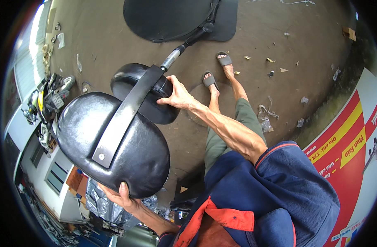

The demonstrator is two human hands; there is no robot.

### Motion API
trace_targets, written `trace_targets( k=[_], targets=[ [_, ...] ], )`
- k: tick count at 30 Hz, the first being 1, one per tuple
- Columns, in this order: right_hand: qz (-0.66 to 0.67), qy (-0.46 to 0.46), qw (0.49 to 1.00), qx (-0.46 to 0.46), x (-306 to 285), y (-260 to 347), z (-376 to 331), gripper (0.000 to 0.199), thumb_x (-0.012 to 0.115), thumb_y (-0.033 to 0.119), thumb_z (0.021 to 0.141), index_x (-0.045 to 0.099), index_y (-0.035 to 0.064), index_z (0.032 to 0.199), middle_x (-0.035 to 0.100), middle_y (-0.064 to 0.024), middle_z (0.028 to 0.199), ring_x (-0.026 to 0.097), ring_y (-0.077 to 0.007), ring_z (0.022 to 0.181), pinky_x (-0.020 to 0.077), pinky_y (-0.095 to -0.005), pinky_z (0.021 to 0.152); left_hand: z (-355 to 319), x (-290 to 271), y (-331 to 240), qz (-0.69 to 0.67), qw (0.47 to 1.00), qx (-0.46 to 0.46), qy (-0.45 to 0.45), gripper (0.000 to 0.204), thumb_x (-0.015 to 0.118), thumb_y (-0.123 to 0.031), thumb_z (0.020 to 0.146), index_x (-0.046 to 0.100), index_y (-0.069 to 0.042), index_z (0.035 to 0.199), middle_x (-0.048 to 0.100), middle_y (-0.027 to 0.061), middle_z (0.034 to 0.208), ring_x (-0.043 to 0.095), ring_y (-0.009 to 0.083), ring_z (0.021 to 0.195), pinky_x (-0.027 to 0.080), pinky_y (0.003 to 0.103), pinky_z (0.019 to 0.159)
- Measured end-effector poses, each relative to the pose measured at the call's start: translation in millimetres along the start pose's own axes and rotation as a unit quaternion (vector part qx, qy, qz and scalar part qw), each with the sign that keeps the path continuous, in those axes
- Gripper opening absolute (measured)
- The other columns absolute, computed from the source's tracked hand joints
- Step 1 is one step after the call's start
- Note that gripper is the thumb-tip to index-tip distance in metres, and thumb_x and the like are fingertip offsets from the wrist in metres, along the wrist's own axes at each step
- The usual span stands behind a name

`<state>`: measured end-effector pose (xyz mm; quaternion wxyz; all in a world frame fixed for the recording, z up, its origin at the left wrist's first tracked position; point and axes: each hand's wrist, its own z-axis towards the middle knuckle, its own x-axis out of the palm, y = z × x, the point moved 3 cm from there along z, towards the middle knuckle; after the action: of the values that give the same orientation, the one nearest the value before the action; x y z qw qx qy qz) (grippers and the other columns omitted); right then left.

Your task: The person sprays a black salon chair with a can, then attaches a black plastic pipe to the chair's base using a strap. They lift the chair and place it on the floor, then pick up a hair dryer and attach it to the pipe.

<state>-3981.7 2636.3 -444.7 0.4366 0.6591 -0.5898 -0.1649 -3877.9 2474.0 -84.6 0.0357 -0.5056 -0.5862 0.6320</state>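
A tilted black padded chair (114,136) takes up the left middle of the view. Its large glossy pad and smaller pad (128,76) are linked by a flat black metal bar (124,113), fixed near one end with a round bolt head. From the bar, a silver and black post (172,59) runs up to a flat black plate (180,20). My left hand (120,197) holds the large pad's lower edge, thumb on its face and fingers mostly hidden underneath. My right hand (176,95) grips the smaller pad's edge beside the bar, thumb and fingers bent around it.
My sandalled feet (217,70) stand on the brown floor (274,57), among scattered scraps and plastic bits. A red and white sign panel (349,164) stands on the right. Parked motorbikes (52,101) are on the left. Silver-grey plastic sheeting (104,206) lies beyond my left hand.
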Motion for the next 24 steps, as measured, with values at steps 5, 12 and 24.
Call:
trace_targets(
  k=[5,12,24],
  targets=[
    [0.100,-0.038,0.994,-0.018,-28.4,-15.5,-0.7,0.099,0.098,0.030,0.066,0.041,0.0005,0.141,0.055,-0.0219,0.140,0.052,-0.0326,0.135,0.0416,-0.0450,0.115,-5.4,51.1,-36.7,0.171,0.977,0.118,0.044,0.112,0.082,-0.032,0.075,0.025,0.009,0.162,0.035,0.0291,0.161,0.038,0.0400,0.148,0.028,0.051,0.125],
    [0.236,-0.079,0.968,-0.027,-43.4,-64.0,-3.0,0.122,0.097,0.038,0.069,0.023,-0.0004,0.159,0.042,-0.0245,0.156,0.037,-0.0324,0.150,0.0327,-0.0440,0.124,-17.0,123.7,-64.7,0.253,0.937,0.182,0.155,0.121,0.088,-0.030,0.069,0.022,0.003,0.165,0.027,0.0281,0.168,0.027,0.0415,0.156,0.021,0.049,0.128],
    [0.233,-0.036,0.969,0.072,-44.8,-81.9,-4.5,0.120,0.095,0.032,0.074,0.017,0.0069,0.162,0.055,-0.0265,0.149,0.056,-0.0337,0.137,0.0459,-0.0448,0.114,-32.0,101.3,-11.5,0.322,0.922,0.068,0.203,0.133,0.094,-0.019,0.067,0.011,-0.008,0.169,0.024,0.0226,0.167,0.034,0.0352,0.151,0.028,0.048,0.125]
  ],
)
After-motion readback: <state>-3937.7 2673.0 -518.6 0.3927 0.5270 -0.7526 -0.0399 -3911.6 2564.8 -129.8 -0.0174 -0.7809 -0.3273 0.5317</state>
